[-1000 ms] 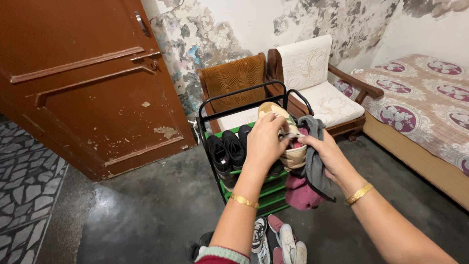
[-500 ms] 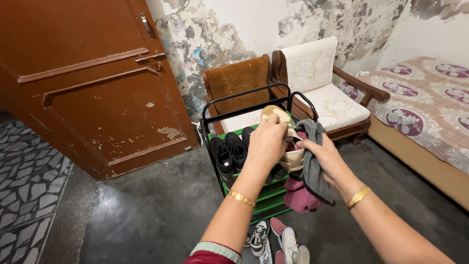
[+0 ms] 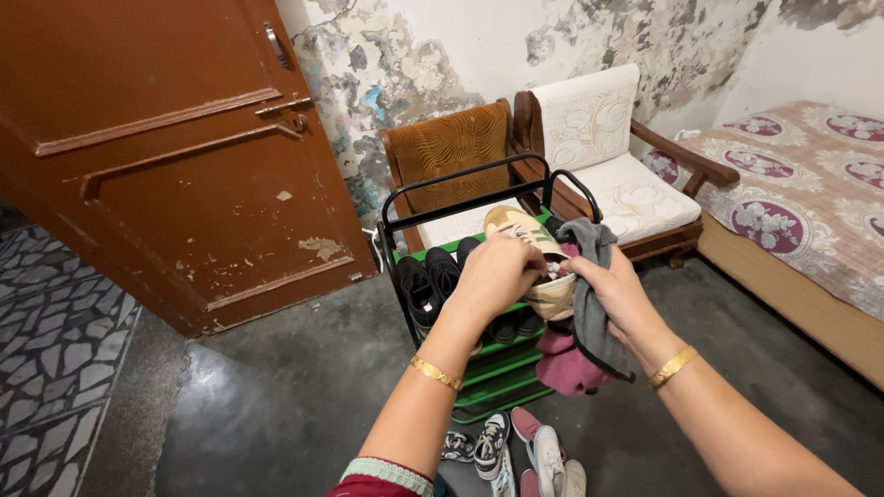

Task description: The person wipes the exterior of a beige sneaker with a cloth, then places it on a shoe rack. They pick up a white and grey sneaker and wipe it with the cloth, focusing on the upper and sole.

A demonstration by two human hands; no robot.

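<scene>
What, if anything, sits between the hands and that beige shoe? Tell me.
Nothing visible. The left hand grips the beige shoe directly, above the shoe rack. The right hand touches it too, bunching a grey cloth and a pink one against its side.

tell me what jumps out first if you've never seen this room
Two bare hands meet at centre frame: the left hand holds a beige sneaker above a green shoe rack, and the right hand clutches a grey cloth. Left stands a big brown door; behind, peeling wall.
</scene>
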